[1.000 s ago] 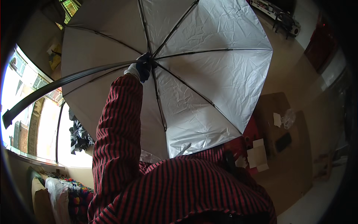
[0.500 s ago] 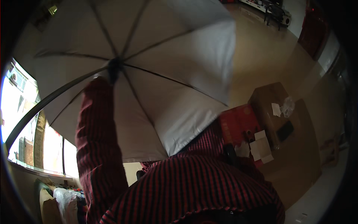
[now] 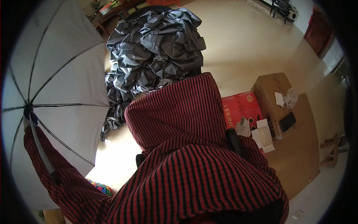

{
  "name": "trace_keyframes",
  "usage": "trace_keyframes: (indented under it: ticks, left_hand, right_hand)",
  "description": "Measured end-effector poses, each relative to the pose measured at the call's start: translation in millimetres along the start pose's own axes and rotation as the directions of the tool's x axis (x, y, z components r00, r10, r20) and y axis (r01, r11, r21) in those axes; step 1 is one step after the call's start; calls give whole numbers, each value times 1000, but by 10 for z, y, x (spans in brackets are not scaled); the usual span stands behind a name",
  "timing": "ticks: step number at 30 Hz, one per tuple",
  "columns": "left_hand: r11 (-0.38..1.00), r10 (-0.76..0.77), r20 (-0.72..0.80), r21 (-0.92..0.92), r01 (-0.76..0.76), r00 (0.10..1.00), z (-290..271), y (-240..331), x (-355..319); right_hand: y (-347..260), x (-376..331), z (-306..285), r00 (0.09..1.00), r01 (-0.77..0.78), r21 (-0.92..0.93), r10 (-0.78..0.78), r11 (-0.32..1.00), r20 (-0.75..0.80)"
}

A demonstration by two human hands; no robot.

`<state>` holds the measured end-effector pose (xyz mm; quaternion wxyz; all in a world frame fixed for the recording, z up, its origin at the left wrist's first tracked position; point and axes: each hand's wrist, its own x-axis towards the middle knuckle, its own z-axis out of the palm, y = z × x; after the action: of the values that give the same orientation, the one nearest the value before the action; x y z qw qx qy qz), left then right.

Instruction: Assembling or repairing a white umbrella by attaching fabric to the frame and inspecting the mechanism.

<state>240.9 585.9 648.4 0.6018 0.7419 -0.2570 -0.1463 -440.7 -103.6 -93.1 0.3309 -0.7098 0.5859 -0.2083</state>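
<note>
At the far left, my left hand (image 3: 27, 121) is closed around an open silver-grey umbrella (image 3: 71, 74) near the hub of its dark ribs. The umbrella's shaft (image 3: 41, 151) runs back along my striped sleeve. A pale covering, apparently a glove, shows on that hand. My right hand (image 3: 243, 127), in a pale glove, is beyond the black armrest (image 3: 234, 142), close to a red box (image 3: 242, 110) and an opened white carton (image 3: 263, 138). How its fingers are set is too unclear to tell.
Ahead of my knees rises a big heap of crumpled silver-grey fabric (image 3: 156, 48). On the right are brown cardboard boxes (image 3: 276, 86), a dark phone-like slab (image 3: 287, 122) and a clear plastic bag (image 3: 291, 98). A wooden stool (image 3: 330, 151) stands farther right.
The open umbrella has swung from in front of me to the far left with my left hand, uncovering the fabric heap and my lap. My right hand stays by the armrest.
</note>
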Motion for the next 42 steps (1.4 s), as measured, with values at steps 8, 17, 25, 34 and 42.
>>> trace_keyframes:
  ticks: [8,17,25,34,42]
  left_hand:
    - [908,256,-767,-19,-419,589,-255,-1807,151]
    - [996,67,-759,8,-93,648,123,-1911,-324]
    - [840,530,-634,483,-248,563,-343,-1741,-399]
    - [889,455,-694,392,-238,557,43,-1535,-391]
    - [951,215,-678,-19,-309,703,1500,-1328,-269]
  right_hand:
    - [-415,131,-454,998,27,-13,-28,1000,-51]
    - [-794,292,-309,978,210,156,-210,965,-13]
    - [-845,323,-322,975,219,175,-222,960,1]
    - [-1258,302,-489,972,232,253,-235,939,-19]
    - [-2256,-29,-355,817,476,455,-570,752,89]
